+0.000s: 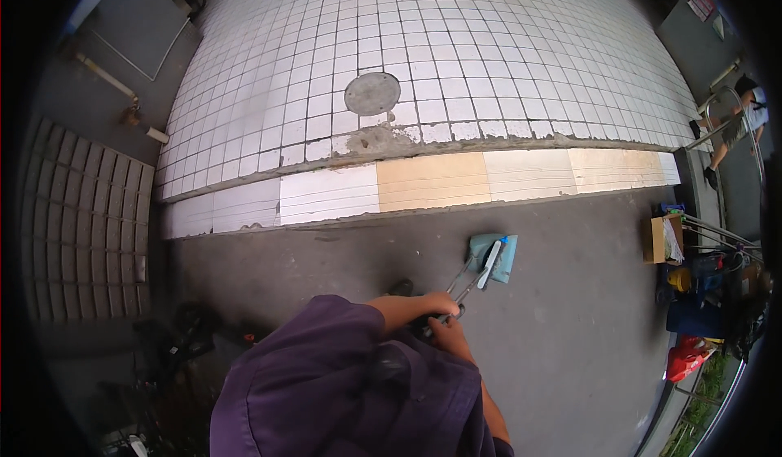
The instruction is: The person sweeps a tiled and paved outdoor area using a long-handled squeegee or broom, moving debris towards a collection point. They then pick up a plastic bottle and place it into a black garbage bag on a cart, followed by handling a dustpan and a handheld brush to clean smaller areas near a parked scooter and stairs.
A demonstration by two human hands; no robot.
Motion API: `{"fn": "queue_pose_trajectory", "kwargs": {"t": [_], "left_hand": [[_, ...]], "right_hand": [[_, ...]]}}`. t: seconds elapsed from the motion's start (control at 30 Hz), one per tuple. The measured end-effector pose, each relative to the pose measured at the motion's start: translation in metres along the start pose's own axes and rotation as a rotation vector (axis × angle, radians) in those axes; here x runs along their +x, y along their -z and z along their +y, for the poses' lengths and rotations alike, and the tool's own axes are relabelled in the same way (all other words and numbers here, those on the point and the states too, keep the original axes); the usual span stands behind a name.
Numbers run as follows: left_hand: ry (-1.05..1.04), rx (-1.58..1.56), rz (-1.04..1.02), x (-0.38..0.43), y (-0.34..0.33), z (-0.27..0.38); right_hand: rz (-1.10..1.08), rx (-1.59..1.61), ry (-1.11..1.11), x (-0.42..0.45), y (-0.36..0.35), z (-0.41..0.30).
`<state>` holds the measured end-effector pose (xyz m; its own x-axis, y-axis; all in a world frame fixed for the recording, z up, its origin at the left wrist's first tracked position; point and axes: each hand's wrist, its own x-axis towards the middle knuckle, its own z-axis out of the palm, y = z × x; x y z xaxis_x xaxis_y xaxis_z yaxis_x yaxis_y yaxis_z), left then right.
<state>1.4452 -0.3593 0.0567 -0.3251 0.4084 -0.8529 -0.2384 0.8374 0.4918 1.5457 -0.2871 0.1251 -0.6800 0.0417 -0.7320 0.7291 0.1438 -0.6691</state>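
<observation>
A teal dustpan (502, 267) rests on the grey floor in front of me. Across it lies a broom head (490, 264), pale with a blue end. Two thin metal handles (469, 288) run from these back towards my body. My left hand (442, 303) is closed around a handle at its upper part. Just below and close beside it, my right hand (449, 331) also grips a handle. The hands partly cover the handles, so which hand has which handle cannot be told. Part of a dark shoe (401, 287) shows left of the handles.
A tiled step (431, 182) leads up to white tiled paving with a round cover (372, 93). Right are a cardboard box (657, 239), piled items and a red bag (687, 359). A person (730, 127) is by a metal railing. Metal lockers (91, 225) line the left.
</observation>
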Motion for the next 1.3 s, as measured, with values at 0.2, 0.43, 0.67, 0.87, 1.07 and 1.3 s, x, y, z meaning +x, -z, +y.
{"fn": "queue_pose_trajectory", "kwargs": {"t": [0.2,0.43,0.67,0.87,1.07,1.3], "left_hand": [[-0.247,0.415,0.023,0.048,-0.003,-0.012],[-0.329,0.513,0.078,0.061,-0.002,-0.007],[0.038,0.275,0.053,0.054,0.006,0.003],[-0.554,0.47,0.038,0.075,0.025,-0.004],[0.006,0.002,-0.128,0.06,0.043,0.05],[0.276,-0.014,-0.329,0.097,0.064,0.134]], "right_hand": [[-0.246,0.447,-0.158,-0.002,0.025,-0.025],[0.093,0.294,-0.163,0.022,0.103,0.047],[0.342,0.378,-0.488,-0.031,0.199,0.245],[0.463,0.214,-0.504,-0.1,0.205,0.337],[0.631,0.734,-0.518,-0.106,0.188,0.283],[0.76,1.049,-0.567,-0.12,0.111,0.292]]}}
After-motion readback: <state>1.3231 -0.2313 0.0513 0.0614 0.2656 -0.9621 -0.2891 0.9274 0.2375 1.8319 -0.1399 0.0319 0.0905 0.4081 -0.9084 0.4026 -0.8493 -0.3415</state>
